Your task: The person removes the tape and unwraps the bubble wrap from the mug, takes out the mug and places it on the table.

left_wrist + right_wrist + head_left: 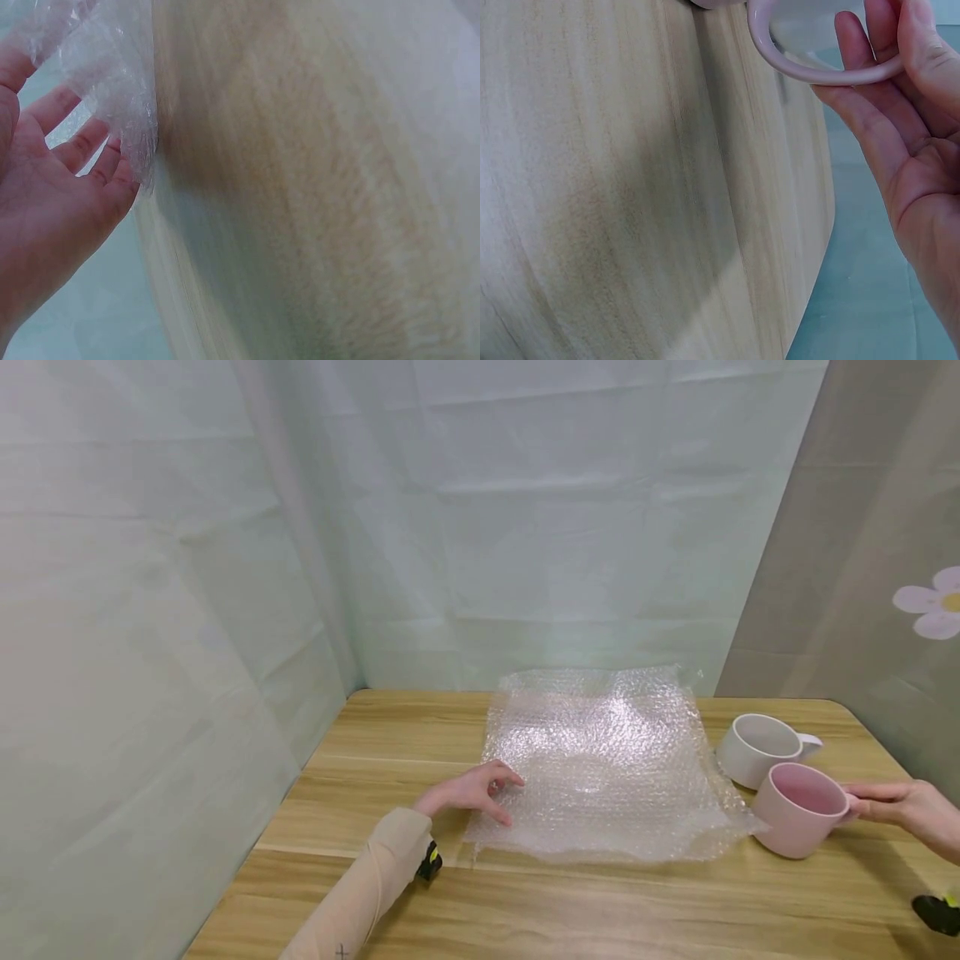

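Observation:
A sheet of clear bubble wrap [600,768] lies spread on the wooden table. At its left edge is my left hand [476,789], thumb and fingers apart and loosely bent. In the left wrist view, fingertips of the left hand [67,180] meet the crinkled edge of the bubble wrap [120,82], which partly hides them. A pink mug [798,814] stands at the wrap's right corner. My right hand [903,810] holds its handle; in the right wrist view, thumb and fingers of the right hand [915,142] pinch the looped pink handle [810,73].
Just behind the pink mug stands a white mug [750,756], its handle facing right. The wooden table [570,910] has rounded far corners. Pale cloth [562,543] hangs along the back and left, and a greyish cloth with a flower [937,602] hangs at right.

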Action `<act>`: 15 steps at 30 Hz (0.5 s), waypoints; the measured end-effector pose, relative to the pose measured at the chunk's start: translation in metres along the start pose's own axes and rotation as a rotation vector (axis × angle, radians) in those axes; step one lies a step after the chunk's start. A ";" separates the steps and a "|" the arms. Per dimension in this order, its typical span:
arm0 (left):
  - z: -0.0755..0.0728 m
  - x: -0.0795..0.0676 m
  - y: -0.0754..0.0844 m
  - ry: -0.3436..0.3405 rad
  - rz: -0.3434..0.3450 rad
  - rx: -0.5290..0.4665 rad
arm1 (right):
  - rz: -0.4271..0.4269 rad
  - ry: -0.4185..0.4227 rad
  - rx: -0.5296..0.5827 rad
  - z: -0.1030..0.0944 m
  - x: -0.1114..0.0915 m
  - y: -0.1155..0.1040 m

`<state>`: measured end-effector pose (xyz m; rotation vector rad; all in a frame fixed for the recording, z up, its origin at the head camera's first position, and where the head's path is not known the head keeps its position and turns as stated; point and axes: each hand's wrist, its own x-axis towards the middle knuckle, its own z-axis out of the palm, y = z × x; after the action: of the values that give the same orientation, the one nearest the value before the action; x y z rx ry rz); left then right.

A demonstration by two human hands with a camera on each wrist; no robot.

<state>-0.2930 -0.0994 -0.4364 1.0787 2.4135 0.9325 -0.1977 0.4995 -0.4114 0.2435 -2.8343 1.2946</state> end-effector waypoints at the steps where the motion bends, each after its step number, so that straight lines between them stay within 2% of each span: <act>1: 0.000 0.000 0.000 0.000 0.001 0.000 | 0.003 -0.001 -0.004 0.000 0.000 0.000; 7: 0.000 0.000 0.000 0.002 0.005 0.000 | -0.002 -0.001 0.009 0.001 -0.001 0.000; 15: 0.001 0.000 0.000 0.006 0.006 0.018 | -0.014 -0.041 0.052 0.002 -0.001 0.000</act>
<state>-0.2926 -0.0989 -0.4372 1.0911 2.4287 0.9190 -0.1970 0.4983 -0.4130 0.2941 -2.8300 1.3773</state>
